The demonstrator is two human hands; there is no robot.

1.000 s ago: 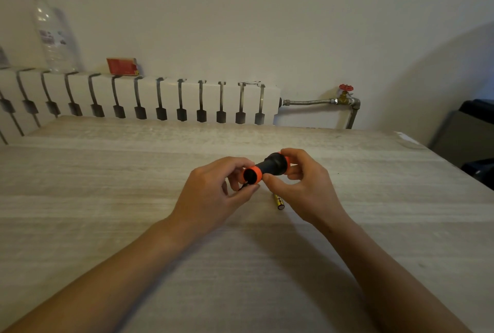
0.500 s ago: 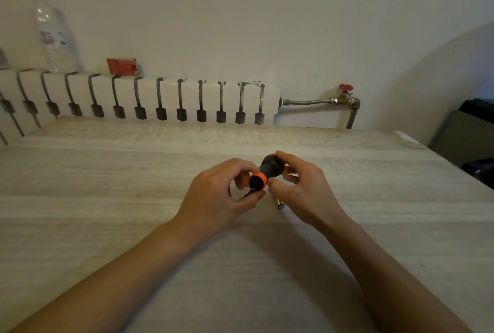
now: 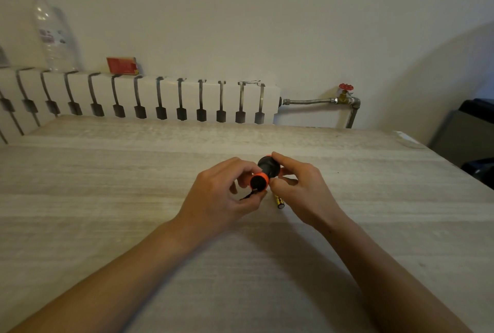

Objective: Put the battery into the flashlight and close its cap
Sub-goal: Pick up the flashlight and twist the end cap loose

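A small black flashlight [image 3: 268,166] with an orange ring is held just above the table, its cap end [image 3: 258,181] turned toward me. My right hand [image 3: 299,188] grips the black body. My left hand [image 3: 222,196] pinches the orange-ringed cap between thumb and fingers, and a thin black strap hangs from under that end. A yellow battery [image 3: 279,201] lies on the table just below the flashlight, partly hidden under my right hand.
The pale wood-grain table [image 3: 133,199] runs back to a white radiator [image 3: 160,97]. A clear plastic bottle [image 3: 53,36] and a red box [image 3: 121,65] stand on the radiator. A pipe with a red valve [image 3: 345,87] is at the right, and dark furniture [image 3: 470,132] sits beyond the table's right edge.
The flashlight has tilted so its cap end points lower and more toward me. My left fingers have shifted around the cap. The battery has not moved.
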